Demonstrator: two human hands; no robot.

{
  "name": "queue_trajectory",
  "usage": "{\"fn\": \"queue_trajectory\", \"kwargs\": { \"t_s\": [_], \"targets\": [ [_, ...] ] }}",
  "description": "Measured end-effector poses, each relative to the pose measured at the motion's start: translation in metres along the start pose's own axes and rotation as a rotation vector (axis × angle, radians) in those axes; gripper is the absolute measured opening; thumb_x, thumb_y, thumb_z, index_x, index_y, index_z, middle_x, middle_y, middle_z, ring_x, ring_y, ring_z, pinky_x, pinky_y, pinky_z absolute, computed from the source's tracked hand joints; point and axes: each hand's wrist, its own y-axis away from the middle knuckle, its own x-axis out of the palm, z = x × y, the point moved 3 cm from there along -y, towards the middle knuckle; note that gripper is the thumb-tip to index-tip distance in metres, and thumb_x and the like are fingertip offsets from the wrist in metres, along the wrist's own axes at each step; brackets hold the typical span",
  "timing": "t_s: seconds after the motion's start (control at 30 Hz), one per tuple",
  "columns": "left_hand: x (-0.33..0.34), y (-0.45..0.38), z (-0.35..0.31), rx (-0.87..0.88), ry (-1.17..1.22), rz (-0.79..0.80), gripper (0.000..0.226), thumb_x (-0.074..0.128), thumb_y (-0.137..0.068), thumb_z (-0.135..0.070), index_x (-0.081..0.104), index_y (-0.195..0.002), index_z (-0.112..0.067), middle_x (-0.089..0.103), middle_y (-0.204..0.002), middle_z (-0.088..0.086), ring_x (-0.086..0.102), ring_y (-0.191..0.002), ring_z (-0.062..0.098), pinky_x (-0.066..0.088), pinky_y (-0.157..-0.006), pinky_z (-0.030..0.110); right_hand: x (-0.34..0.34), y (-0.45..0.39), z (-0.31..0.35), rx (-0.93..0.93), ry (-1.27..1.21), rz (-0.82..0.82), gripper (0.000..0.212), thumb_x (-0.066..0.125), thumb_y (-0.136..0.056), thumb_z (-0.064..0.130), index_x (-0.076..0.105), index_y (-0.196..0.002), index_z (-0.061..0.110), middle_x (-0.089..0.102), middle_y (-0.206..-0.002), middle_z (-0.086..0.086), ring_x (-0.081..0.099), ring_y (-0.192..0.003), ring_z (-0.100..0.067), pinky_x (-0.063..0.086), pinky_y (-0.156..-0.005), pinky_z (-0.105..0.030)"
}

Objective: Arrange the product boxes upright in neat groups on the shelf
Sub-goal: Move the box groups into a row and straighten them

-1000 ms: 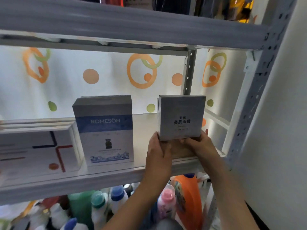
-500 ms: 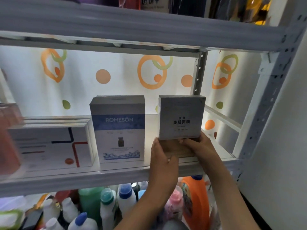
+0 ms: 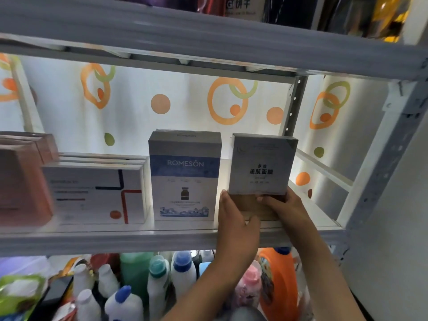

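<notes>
A: How is the grip on each side?
B: The left hand [image 3: 234, 218] lies flat against the lower left edge of the grey box [image 3: 262, 164], fingers straight, thumb out to the right under it. The right hand [image 3: 286, 206] curls its fingers round the box's lower right corner and grips it.
A: And where is the box against those hands?
B: Directly above both of them, upright, its printed face toward the camera, at the right end of the shelf [image 3: 139, 239]. Whether its base touches the shelf I cannot tell; the hands cover it.
A: Left to right, what else stands there?
B: A blurred pink box [image 3: 23, 186] at the far left, then a row of white boxes [image 3: 97, 193] with red and blue lines, then the ROMESON box [image 3: 184, 174] upright, just beside the left hand. Below the shelf stand detergent bottles [image 3: 162, 281].
</notes>
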Motion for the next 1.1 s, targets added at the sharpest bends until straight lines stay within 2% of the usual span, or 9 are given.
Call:
{"fn": "queue_trajectory", "kwargs": {
  "t_s": [0.13,0.23,0.4,0.53,0.7,0.8,0.93,1.03,1.1],
  "targets": [
    [-0.003,0.0,0.002,-0.011,-0.008,0.005,0.08,0.051,-0.094,-0.019,-0.003,-0.153,-0.025,0.013,-0.158,-0.01,0.022,-0.14,0.008,0.024,-0.103,0.018,0.002,-0.001,-0.001,0.0,-0.009,0.005,0.045,0.073,-0.083,0.026,0.054,-0.123,0.032,0.065,-0.112,0.01,0.062,-0.103,-0.017,0.054,-0.09,-0.037],
    [-0.004,-0.001,0.003,-0.011,-0.016,0.003,0.08,0.051,-0.094,-0.021,-0.002,-0.152,-0.027,0.012,-0.158,-0.01,0.023,-0.141,0.009,0.026,-0.107,0.022,0.003,0.0,-0.001,0.0,-0.006,0.006,0.045,0.073,-0.083,0.027,0.053,-0.123,0.032,0.064,-0.113,0.009,0.062,-0.103,-0.017,0.054,-0.087,-0.034],
    [-0.004,-0.001,0.006,-0.012,-0.027,0.009,0.079,0.05,-0.094,-0.023,-0.003,-0.153,-0.028,0.009,-0.159,-0.011,0.02,-0.143,0.01,0.026,-0.115,0.029,0.001,0.002,0.001,-0.006,-0.04,0.011,0.036,0.072,-0.083,0.022,0.056,-0.112,0.036,0.067,-0.107,0.01,0.064,-0.099,-0.015,0.053,-0.081,-0.028],
    [-0.004,0.004,0.009,-0.02,-0.049,0.019,0.076,0.047,-0.096,-0.025,-0.004,-0.152,-0.03,0.008,-0.16,-0.012,0.02,-0.144,0.011,0.027,-0.116,0.033,0.001,0.003,0.0,0.011,-0.045,0.004,0.043,0.073,-0.083,0.024,0.055,-0.122,0.029,0.067,-0.112,0.005,0.064,-0.101,-0.018,0.055,-0.086,-0.034],
    [-0.005,0.01,0.015,-0.019,-0.057,0.015,0.074,0.045,-0.096,-0.024,-0.003,-0.153,-0.031,0.005,-0.16,-0.013,0.016,-0.145,0.01,0.022,-0.118,0.032,0.001,0.004,0.0,0.017,-0.033,0.001,0.046,0.073,-0.083,0.026,0.054,-0.125,0.028,0.066,-0.115,0.005,0.063,-0.104,-0.019,0.054,-0.092,-0.038],
    [-0.004,0.011,0.017,-0.007,-0.064,0.011,0.074,0.044,-0.096,-0.025,-0.002,-0.152,-0.032,0.008,-0.16,-0.012,0.018,-0.144,0.011,0.025,-0.118,0.037,0.0,0.005,-0.001,0.016,-0.03,-0.005,0.046,0.073,-0.083,0.027,0.054,-0.125,0.029,0.066,-0.115,0.006,0.063,-0.103,-0.019,0.055,-0.09,-0.037],
    [-0.005,0.011,0.017,-0.007,-0.057,0.007,0.074,0.045,-0.095,-0.023,-0.001,-0.153,-0.028,0.01,-0.16,-0.011,0.018,-0.144,0.01,0.024,-0.118,0.036,-0.002,0.007,-0.001,0.01,-0.057,-0.01,0.045,0.073,-0.084,0.027,0.054,-0.124,0.028,0.066,-0.114,0.005,0.064,-0.103,-0.019,0.056,-0.086,-0.033],
    [-0.005,0.012,0.016,0.003,-0.063,0.0,0.074,0.046,-0.095,-0.021,0.0,-0.153,-0.026,0.009,-0.16,-0.01,0.017,-0.144,0.01,0.022,-0.118,0.034,-0.002,0.009,0.0,0.004,-0.045,-0.019,0.054,0.074,-0.076,0.038,0.053,-0.125,0.029,0.065,-0.115,0.006,0.063,-0.104,-0.017,0.055,-0.088,-0.033],
    [-0.006,0.013,0.016,0.009,-0.068,0.003,0.074,0.046,-0.095,-0.021,0.0,-0.153,-0.026,0.006,-0.161,-0.011,0.013,-0.145,0.008,0.019,-0.119,0.032,-0.001,0.01,0.001,-0.012,-0.04,-0.029,0.057,0.073,-0.073,0.04,0.052,-0.125,0.03,0.065,-0.115,0.008,0.062,-0.104,-0.015,0.054,-0.086,-0.029]
  ]
}}
